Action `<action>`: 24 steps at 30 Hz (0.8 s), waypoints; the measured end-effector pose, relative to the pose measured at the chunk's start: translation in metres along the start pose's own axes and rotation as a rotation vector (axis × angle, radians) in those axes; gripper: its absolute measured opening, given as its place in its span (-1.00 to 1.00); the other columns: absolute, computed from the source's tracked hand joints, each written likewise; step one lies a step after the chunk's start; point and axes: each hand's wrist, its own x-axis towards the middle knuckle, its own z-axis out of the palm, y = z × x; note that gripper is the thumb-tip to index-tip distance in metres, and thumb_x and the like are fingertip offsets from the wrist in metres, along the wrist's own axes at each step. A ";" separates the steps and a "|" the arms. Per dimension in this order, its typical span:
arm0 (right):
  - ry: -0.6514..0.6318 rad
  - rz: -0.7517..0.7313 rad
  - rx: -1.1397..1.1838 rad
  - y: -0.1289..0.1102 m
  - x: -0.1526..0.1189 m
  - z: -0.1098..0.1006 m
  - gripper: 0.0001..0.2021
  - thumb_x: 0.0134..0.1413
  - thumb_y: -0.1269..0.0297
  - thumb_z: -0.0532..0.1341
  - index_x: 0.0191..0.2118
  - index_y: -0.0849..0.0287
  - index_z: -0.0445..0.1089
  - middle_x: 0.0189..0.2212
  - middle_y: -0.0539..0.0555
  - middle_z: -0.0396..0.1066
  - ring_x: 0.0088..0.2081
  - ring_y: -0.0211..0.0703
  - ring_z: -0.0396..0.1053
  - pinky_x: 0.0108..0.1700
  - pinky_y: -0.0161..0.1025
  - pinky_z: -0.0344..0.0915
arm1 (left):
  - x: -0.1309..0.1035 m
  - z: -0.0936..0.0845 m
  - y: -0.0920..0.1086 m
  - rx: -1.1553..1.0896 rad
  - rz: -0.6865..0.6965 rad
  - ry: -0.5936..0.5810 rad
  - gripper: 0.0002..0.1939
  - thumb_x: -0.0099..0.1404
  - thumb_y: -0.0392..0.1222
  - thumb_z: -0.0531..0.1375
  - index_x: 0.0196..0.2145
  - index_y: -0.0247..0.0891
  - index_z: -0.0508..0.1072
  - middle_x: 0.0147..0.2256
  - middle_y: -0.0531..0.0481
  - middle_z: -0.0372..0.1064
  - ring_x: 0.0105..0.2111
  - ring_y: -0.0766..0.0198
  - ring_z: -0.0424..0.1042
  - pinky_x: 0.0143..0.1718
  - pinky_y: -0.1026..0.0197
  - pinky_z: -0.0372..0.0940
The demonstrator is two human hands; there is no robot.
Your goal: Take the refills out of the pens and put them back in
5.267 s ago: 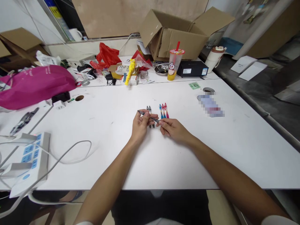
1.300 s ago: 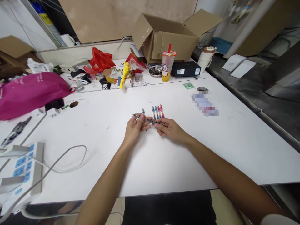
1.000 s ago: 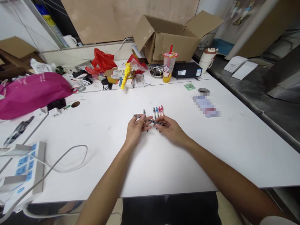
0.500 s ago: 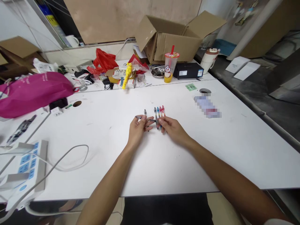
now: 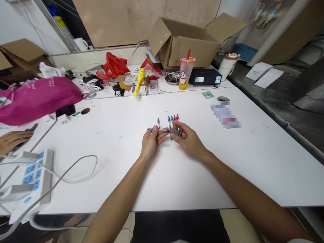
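Held level above the white table (image 5: pixel 192 182) is a slim dark and clear pen (image 5: pixel 164 130). Its left part is pinched by my left hand (image 5: pixel 151 140), thumb on top. The fingers of my right hand (image 5: pixel 186 136) close round its grey right part. Beyond my hands several pens lie side by side, among them a black one (image 5: pixel 169 119), a blue one (image 5: pixel 172 118) and a red one (image 5: pixel 178 117); my right hand partly hides them. Another black-tipped pen (image 5: pixel 158 121) lies apart, just beyond my left thumb.
Another person's hand (image 5: pixel 15 140) rests at the far left, near a power strip (image 5: pixel 45 179) with a looping cable. A magenta bag (image 5: pixel 43 98) lies behind. At the back stand a drink cup (image 5: pixel 185 74), a black box (image 5: pixel 205 77) and an open carton (image 5: pixel 189 50). Tape (image 5: pixel 223 99) lies right.
My right hand has shifted slightly right along the pen, and more of the pen's grey part shows. Another person's hand has come into view at the far left.
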 end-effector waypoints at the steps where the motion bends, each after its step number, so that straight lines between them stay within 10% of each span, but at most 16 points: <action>1: -0.009 0.025 0.008 0.000 0.000 0.001 -0.68 0.24 0.10 0.28 0.07 0.04 0.48 -0.07 0.13 0.51 -0.13 -0.05 0.45 -0.22 -0.13 0.38 | 0.000 0.000 0.000 -0.002 0.011 0.003 -0.72 0.42 -0.03 0.22 -0.25 -0.34 0.43 -0.09 -0.31 0.59 -0.23 0.19 0.64 -0.32 0.31 0.51; 9: 0.011 -0.169 -0.015 -0.005 0.004 -0.007 -0.85 0.25 0.25 0.25 -0.13 0.01 0.57 -0.13 0.09 0.45 -0.12 -0.09 0.43 -0.33 -0.21 0.33 | -0.005 0.001 0.006 -0.037 -0.005 0.078 -0.76 0.48 -0.09 0.15 -0.26 -0.34 0.39 -0.13 -0.31 0.59 -0.26 0.21 0.65 -0.44 0.38 0.47; 24: 0.060 0.032 0.249 0.002 0.014 -0.037 -0.75 0.12 0.10 0.37 -0.22 0.12 0.39 -0.30 0.10 0.54 -0.31 -0.15 0.45 -0.28 -0.18 0.38 | 0.004 -0.015 0.015 -0.056 0.108 0.151 -0.78 0.48 -0.06 0.14 -0.25 -0.26 0.29 -0.10 -0.25 0.58 -0.23 0.20 0.65 -0.39 0.36 0.46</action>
